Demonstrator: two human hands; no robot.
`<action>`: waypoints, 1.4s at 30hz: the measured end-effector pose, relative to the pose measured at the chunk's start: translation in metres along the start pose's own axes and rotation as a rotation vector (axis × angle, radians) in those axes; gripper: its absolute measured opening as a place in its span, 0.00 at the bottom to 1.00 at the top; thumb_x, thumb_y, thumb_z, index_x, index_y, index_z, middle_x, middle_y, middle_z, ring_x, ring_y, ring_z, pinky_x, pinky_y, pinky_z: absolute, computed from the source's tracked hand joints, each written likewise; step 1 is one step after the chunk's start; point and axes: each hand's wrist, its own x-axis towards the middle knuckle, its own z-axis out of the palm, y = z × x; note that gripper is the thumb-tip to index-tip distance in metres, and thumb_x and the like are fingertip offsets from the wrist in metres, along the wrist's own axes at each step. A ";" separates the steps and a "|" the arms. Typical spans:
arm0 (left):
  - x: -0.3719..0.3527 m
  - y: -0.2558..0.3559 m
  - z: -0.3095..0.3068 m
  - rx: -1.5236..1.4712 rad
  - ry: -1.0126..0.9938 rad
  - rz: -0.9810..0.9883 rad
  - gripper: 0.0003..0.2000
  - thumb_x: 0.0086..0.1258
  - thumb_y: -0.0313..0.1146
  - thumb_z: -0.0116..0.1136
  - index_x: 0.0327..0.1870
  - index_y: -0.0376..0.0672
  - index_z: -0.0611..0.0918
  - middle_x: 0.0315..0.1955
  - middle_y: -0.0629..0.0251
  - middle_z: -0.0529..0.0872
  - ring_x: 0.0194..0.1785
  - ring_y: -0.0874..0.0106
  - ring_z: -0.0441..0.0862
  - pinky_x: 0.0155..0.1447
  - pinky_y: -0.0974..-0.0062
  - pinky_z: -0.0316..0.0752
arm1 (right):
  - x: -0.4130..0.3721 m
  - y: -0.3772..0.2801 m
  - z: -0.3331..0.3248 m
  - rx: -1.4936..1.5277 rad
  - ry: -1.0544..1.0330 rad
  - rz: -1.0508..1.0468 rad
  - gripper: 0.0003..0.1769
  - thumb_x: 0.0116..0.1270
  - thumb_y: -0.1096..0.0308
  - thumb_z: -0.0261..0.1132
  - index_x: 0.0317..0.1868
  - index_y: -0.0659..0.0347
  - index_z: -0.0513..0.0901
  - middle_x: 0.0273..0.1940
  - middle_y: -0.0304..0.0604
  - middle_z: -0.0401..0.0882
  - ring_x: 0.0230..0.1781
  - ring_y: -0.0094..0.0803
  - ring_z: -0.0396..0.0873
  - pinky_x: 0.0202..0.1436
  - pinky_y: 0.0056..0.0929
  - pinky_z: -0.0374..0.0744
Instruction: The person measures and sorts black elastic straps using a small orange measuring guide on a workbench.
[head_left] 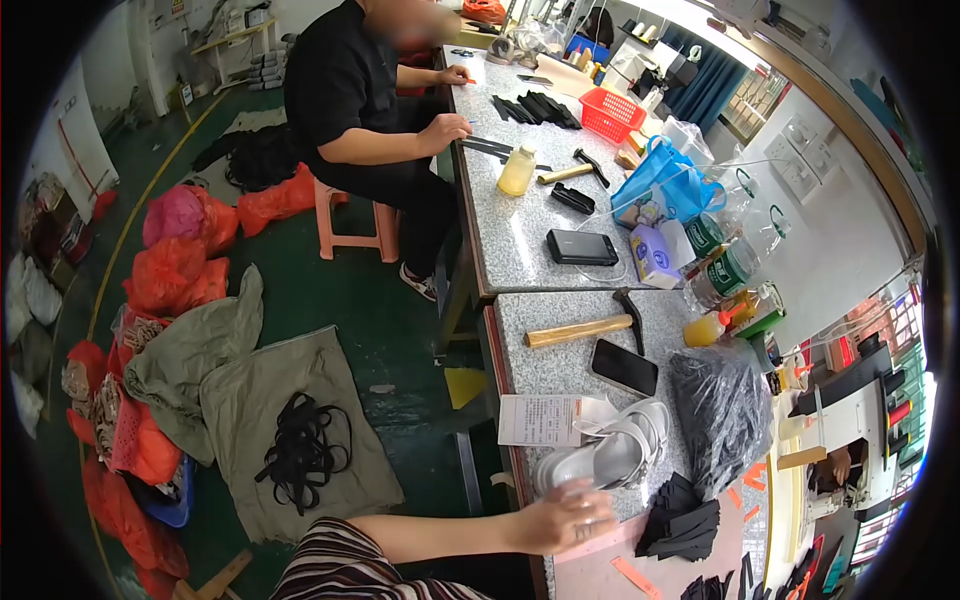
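Note:
One hand shows, on an arm coming from a striped sleeve at the bottom; it appears to be my left hand. Motion smears its fingers, so I cannot make out whether anything is in them. It hovers at the near edge of a looped white bundle of strap-like material, above a pinkish work surface. To its right lies a stack of black fabric strips. An orange strip is just below the hand. A printed paper slip sits beyond the white bundle. My right hand is out of view.
A wood-handled hammer, a black phone and a dark plastic-wrapped bundle occupy the table. Farther along, a seated co-worker handles dark strips near a red basket. Black straps lie on floor cloth at left.

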 end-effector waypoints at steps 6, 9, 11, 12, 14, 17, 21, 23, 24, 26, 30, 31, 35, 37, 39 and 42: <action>-0.011 0.014 0.006 -0.154 0.000 -0.103 0.13 0.73 0.37 0.66 0.55 0.48 0.89 0.53 0.67 0.86 0.67 0.62 0.81 0.74 0.57 0.71 | -0.005 0.015 -0.019 0.015 -0.001 -0.030 0.15 0.72 0.87 0.62 0.57 0.75 0.84 0.52 0.58 0.88 0.54 0.44 0.86 0.61 0.36 0.86; -0.016 0.010 0.006 -0.106 0.050 -0.057 0.12 0.69 0.34 0.67 0.52 0.48 0.89 0.50 0.66 0.87 0.62 0.62 0.83 0.70 0.57 0.76 | -0.006 0.034 -0.040 0.044 0.008 -0.085 0.15 0.71 0.89 0.62 0.57 0.75 0.84 0.53 0.58 0.88 0.54 0.44 0.86 0.61 0.36 0.86; -0.013 0.012 0.005 -0.062 0.061 -0.033 0.13 0.66 0.32 0.65 0.51 0.48 0.90 0.49 0.66 0.86 0.59 0.62 0.83 0.68 0.57 0.76 | -0.001 0.050 -0.062 0.071 0.010 -0.154 0.16 0.71 0.89 0.62 0.57 0.75 0.84 0.53 0.57 0.88 0.54 0.44 0.86 0.61 0.36 0.86; -0.011 0.011 0.004 -0.026 0.056 -0.019 0.13 0.65 0.32 0.65 0.50 0.47 0.90 0.49 0.65 0.86 0.59 0.61 0.83 0.67 0.57 0.76 | 0.003 0.056 -0.071 0.088 0.007 -0.213 0.16 0.71 0.90 0.62 0.57 0.75 0.84 0.53 0.57 0.88 0.54 0.43 0.86 0.61 0.36 0.86; -0.011 0.012 0.003 0.038 0.035 0.010 0.14 0.63 0.33 0.64 0.49 0.47 0.90 0.49 0.64 0.86 0.57 0.59 0.83 0.66 0.57 0.76 | 0.012 0.060 -0.084 0.104 -0.001 -0.383 0.16 0.70 0.90 0.62 0.57 0.75 0.84 0.53 0.57 0.88 0.54 0.43 0.86 0.61 0.36 0.86; -0.010 0.012 0.004 0.154 0.025 0.053 0.15 0.61 0.35 0.63 0.49 0.45 0.90 0.48 0.63 0.86 0.57 0.57 0.82 0.66 0.56 0.75 | 0.023 -0.027 -0.076 0.020 -0.192 -0.858 0.09 0.76 0.84 0.59 0.51 0.73 0.83 0.45 0.56 0.83 0.48 0.50 0.83 0.54 0.41 0.81; -0.004 0.019 0.002 0.137 -0.008 0.004 0.13 0.61 0.34 0.62 0.46 0.43 0.89 0.48 0.63 0.85 0.60 0.57 0.79 0.68 0.55 0.72 | -0.003 -0.095 -0.052 0.213 -0.297 -1.088 0.14 0.59 0.83 0.68 0.46 0.64 0.86 0.44 0.47 0.85 0.45 0.48 0.81 0.54 0.46 0.77; -0.002 0.022 0.000 0.156 -0.025 -0.006 0.13 0.62 0.33 0.63 0.46 0.43 0.89 0.47 0.63 0.85 0.59 0.58 0.79 0.68 0.56 0.72 | -0.015 -0.117 -0.044 0.270 -0.395 -1.167 0.14 0.57 0.81 0.70 0.45 0.61 0.87 0.42 0.43 0.86 0.43 0.46 0.82 0.51 0.45 0.76; -0.002 0.024 0.001 0.162 -0.030 -0.016 0.12 0.62 0.33 0.63 0.46 0.43 0.89 0.46 0.63 0.85 0.59 0.58 0.79 0.68 0.56 0.73 | -0.021 -0.127 -0.040 0.285 -0.405 -1.219 0.15 0.57 0.79 0.71 0.46 0.60 0.87 0.42 0.42 0.86 0.43 0.44 0.82 0.51 0.44 0.77; -0.004 0.024 0.001 0.163 -0.038 -0.036 0.13 0.63 0.33 0.63 0.47 0.43 0.90 0.48 0.62 0.85 0.59 0.57 0.79 0.67 0.57 0.73 | -0.031 -0.149 -0.033 0.314 -0.449 -1.311 0.16 0.56 0.77 0.72 0.47 0.59 0.88 0.44 0.41 0.86 0.45 0.41 0.83 0.53 0.42 0.78; -0.008 0.020 0.004 0.127 -0.033 -0.079 0.13 0.63 0.32 0.65 0.48 0.43 0.90 0.48 0.61 0.86 0.59 0.57 0.79 0.66 0.58 0.75 | -0.038 -0.204 -0.007 0.353 -0.520 -1.509 0.17 0.57 0.76 0.71 0.49 0.57 0.88 0.45 0.38 0.86 0.47 0.37 0.83 0.54 0.40 0.79; -0.006 0.021 0.002 0.115 -0.034 -0.081 0.13 0.63 0.32 0.66 0.48 0.43 0.90 0.47 0.62 0.86 0.58 0.57 0.80 0.65 0.58 0.76 | -0.039 -0.225 0.003 0.373 -0.538 -1.557 0.18 0.57 0.75 0.71 0.50 0.57 0.88 0.46 0.38 0.86 0.47 0.37 0.84 0.54 0.40 0.79; -0.018 0.011 0.012 -0.055 -0.110 -0.167 0.09 0.67 0.33 0.61 0.41 0.37 0.87 0.42 0.56 0.86 0.51 0.52 0.82 0.60 0.56 0.77 | -0.031 -0.337 0.059 0.366 -0.716 -1.830 0.24 0.60 0.69 0.67 0.59 0.55 0.83 0.46 0.37 0.84 0.48 0.36 0.82 0.55 0.36 0.78; -0.001 0.022 0.004 -0.087 0.058 -0.141 0.06 0.66 0.29 0.61 0.40 0.37 0.84 0.37 0.55 0.83 0.44 0.53 0.82 0.50 0.58 0.78 | -0.029 -0.397 0.123 0.414 -0.755 -1.953 0.21 0.62 0.66 0.65 0.57 0.55 0.82 0.44 0.38 0.81 0.49 0.37 0.81 0.55 0.36 0.78; -0.009 0.021 0.006 -0.096 -0.068 -0.193 0.08 0.66 0.29 0.62 0.41 0.35 0.82 0.40 0.53 0.80 0.45 0.52 0.80 0.51 0.56 0.76 | -0.029 -0.458 0.206 0.422 -0.728 -2.058 0.14 0.64 0.67 0.63 0.51 0.55 0.81 0.42 0.40 0.80 0.50 0.39 0.81 0.55 0.38 0.79; -0.030 0.016 0.019 -0.218 -0.260 -0.209 0.20 0.72 0.35 0.60 0.60 0.31 0.82 0.61 0.46 0.79 0.67 0.47 0.75 0.71 0.55 0.72 | -0.039 -0.535 0.349 0.464 -0.916 -2.047 0.11 0.64 0.72 0.61 0.46 0.57 0.81 0.44 0.42 0.80 0.52 0.42 0.81 0.56 0.41 0.80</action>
